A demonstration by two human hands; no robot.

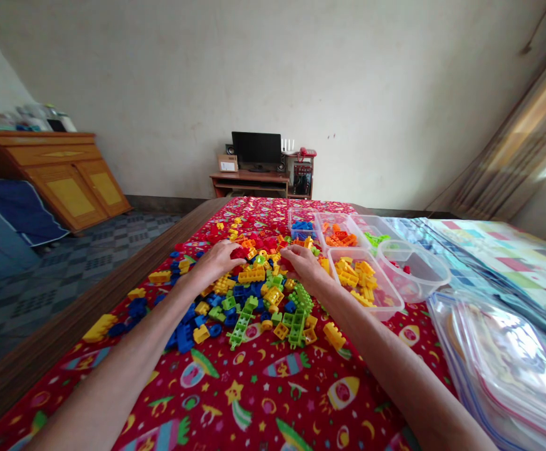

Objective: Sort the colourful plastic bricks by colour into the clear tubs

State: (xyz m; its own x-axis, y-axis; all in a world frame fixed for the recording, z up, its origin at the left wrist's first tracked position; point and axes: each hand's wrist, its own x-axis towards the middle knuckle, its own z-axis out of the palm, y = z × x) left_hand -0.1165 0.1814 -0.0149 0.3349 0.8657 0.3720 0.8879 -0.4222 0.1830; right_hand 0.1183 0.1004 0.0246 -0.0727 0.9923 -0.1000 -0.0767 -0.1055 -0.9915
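Observation:
A heap of mixed toy building blocks (251, 275) in yellow, blue, green, orange and red lies spread on a red patterned cloth (263, 401). My left hand (217, 260) reaches over the far left side of the heap, its fingers closed on a red building block (239, 253). Across from it, my right hand (301, 262) is at the right side of the heap with its fingers curled. Red shows under those fingertips, seemingly another red block (286, 265), partly hidden by the hand. Long green pieces (297, 319) lie near the front of the heap.
Clear plastic containers stand right of the heap: one with blue blocks (303, 229), one with orange blocks (340, 237), one with yellow blocks (356, 279), one with green pieces (377, 238), and a rounded tub (425, 275) with red pieces. Clear zip bags (503, 357) lie at the right.

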